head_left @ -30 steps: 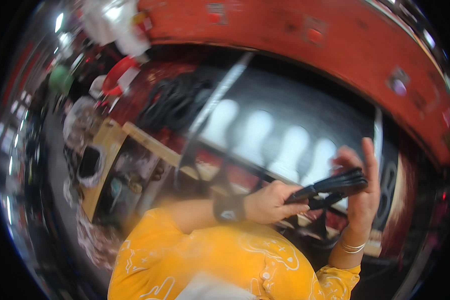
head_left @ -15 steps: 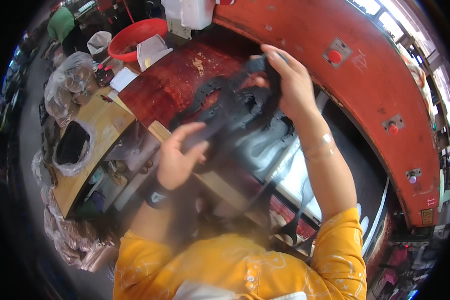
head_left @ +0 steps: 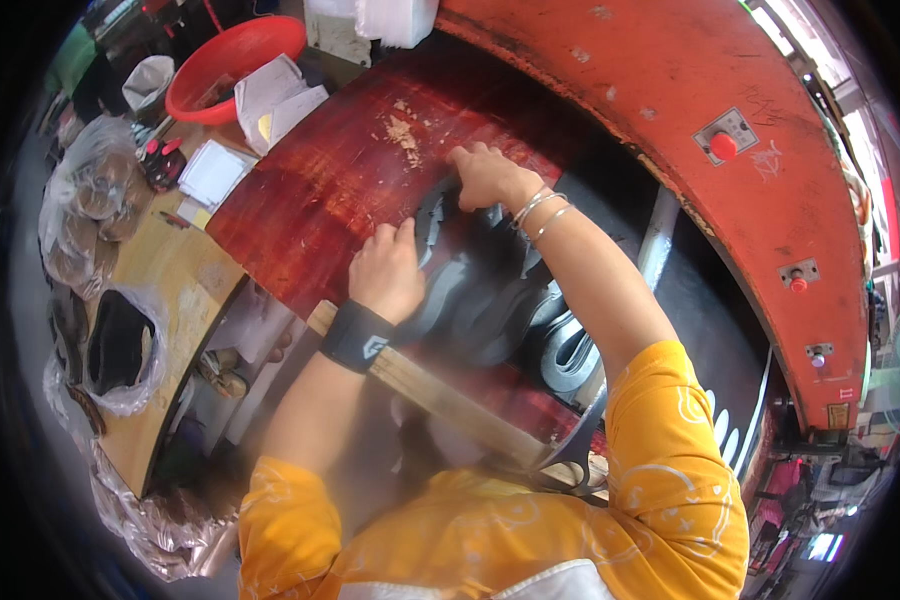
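A wood bar lies before the dark strips on the worktop. The left hand is at the strips' left edge, the right hand at their far end. Both are curled; I cannot tell if they hold any. Past the strips is a red tub.

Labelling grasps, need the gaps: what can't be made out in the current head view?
All in the head view:
- Whether the left hand or right hand grips the dark grey curved strips: palms hidden by the backs of the hands.
- The pile's lower layers: covered by upper strips, blurred.
- Some contents of the round red plastic basin: behind white paper sheets.
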Available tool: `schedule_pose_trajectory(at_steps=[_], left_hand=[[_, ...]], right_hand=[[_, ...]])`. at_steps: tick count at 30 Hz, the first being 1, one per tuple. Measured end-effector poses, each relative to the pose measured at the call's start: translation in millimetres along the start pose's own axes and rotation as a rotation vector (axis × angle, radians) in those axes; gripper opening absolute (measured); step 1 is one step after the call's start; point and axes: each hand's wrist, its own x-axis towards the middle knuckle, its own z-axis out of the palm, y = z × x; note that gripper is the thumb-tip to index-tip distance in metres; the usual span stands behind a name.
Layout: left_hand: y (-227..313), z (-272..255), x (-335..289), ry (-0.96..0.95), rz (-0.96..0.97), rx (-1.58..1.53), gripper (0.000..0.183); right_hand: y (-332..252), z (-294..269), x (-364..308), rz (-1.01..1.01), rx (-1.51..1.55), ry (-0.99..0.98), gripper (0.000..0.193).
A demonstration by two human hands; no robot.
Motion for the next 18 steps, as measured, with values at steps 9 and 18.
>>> schedule_pose_trajectory(at_steps=[9, 18], left_hand=[[-22, -8, 7, -0.015, -0.021, 0.113, 0.038], [12, -74, -2, -0.433, 0.028, -1.000, 0.014]], right_hand=[[-20, -33, -19, -0.326, 0.199, 0.425, 0.037], [-10, -152, -87, -0.317, 0.136, 0.278, 0.047]])
